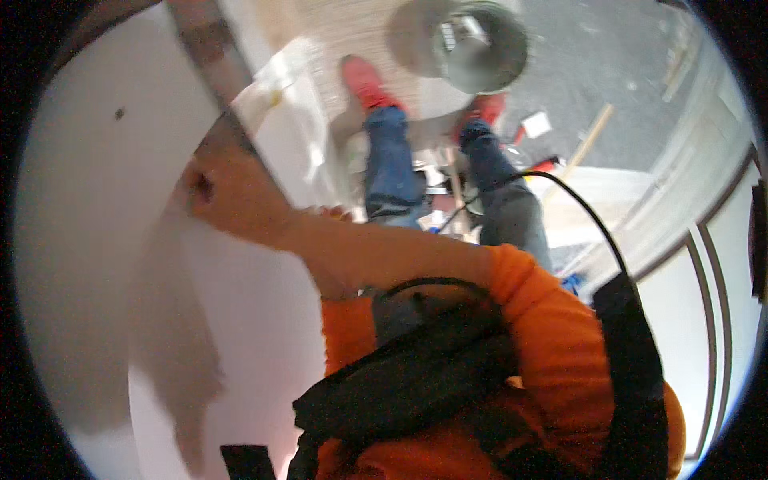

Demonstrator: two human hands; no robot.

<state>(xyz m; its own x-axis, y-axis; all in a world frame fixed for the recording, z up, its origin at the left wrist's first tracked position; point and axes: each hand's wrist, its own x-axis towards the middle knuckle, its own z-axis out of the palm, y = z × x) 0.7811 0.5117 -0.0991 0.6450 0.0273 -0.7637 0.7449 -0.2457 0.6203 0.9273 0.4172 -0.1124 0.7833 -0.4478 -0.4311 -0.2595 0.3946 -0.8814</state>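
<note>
My right hand (228,182) reaches across to the left against a large white surface (88,208). Its fingers are curled closed, and what they hold is blurred and cannot be made out. Just beyond the knuckles, a long greyish-brown strip (210,48) runs up to the top edge, with a dark line along its side. My left hand (332,213) is mostly hidden behind my right forearm; only some fingertips show past it. Beside that hand hangs crumpled whitish sheeting (300,104). A dark round spot (120,114) marks the white surface.
A round grey-green bucket (512,60) stands past my red shoes (364,80). Wooden sticks (590,138), a white piece (536,124) and mixed debris lie on the floor. A black cable (588,212) loops by my right side. White panels with dark trim (676,320) stand at right.
</note>
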